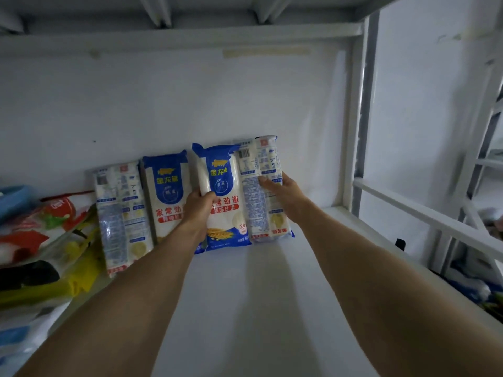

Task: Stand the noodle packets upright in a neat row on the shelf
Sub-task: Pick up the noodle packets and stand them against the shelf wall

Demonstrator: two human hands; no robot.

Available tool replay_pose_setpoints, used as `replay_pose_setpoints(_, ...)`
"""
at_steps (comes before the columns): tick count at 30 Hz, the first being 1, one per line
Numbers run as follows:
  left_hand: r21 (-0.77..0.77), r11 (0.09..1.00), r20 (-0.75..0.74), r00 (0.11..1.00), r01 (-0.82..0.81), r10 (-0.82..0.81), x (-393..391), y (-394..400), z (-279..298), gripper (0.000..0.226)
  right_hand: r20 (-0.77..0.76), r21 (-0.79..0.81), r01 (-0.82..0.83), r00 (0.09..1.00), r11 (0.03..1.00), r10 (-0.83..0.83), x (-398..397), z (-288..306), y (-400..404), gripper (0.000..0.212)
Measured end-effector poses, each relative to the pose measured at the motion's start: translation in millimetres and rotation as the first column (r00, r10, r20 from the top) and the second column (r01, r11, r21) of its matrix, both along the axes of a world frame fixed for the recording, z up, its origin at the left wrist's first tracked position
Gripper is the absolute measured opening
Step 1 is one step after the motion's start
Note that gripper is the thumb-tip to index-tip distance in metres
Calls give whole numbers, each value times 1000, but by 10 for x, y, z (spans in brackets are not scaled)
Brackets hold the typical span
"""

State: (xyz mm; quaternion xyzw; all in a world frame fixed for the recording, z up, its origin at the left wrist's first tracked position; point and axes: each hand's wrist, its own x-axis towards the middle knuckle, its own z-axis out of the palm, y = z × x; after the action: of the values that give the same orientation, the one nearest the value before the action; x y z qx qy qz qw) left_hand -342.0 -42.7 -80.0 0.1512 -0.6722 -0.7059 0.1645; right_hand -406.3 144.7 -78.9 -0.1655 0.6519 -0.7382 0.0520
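Note:
Several blue-and-white noodle packets stand upright in a row against the back wall of the white shelf (245, 295). The leftmost packet (122, 213) shows its printed back. Beside it stands a front-facing packet (166, 191). My left hand (197, 210) grips the left edge of the third packet (221, 186), which also faces front. The rightmost packet (261, 183) shows its back, and my right hand (285, 195) holds its right side with the thumb across its face. The two held packets touch each other.
Colourful red, yellow and black bags (46, 246) are piled at the shelf's left end, with a blue object (16, 197) behind them. A white metal upright (356, 126) and rail (424, 213) bound the shelf on the right. The shelf above hangs low overhead.

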Motion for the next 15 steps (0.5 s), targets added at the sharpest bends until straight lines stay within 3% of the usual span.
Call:
replay_pose_setpoints(9,-37,989,43,989,-141,143,-229,-5,-15,30,0,18,-15,1000,1000,15,-208,-98,-61,32)
replay_pose_setpoints(13,-129,969,12,977,-211,214,-253,78,-22,34,-33,129,72,997,989,-68,-243,-67,-76,24)
replay_pose_setpoints(15,-228,934,-2,959,-275,282,-231,154,-13,39,-43,215,139,990,967,-133,-241,-43,-90,34)
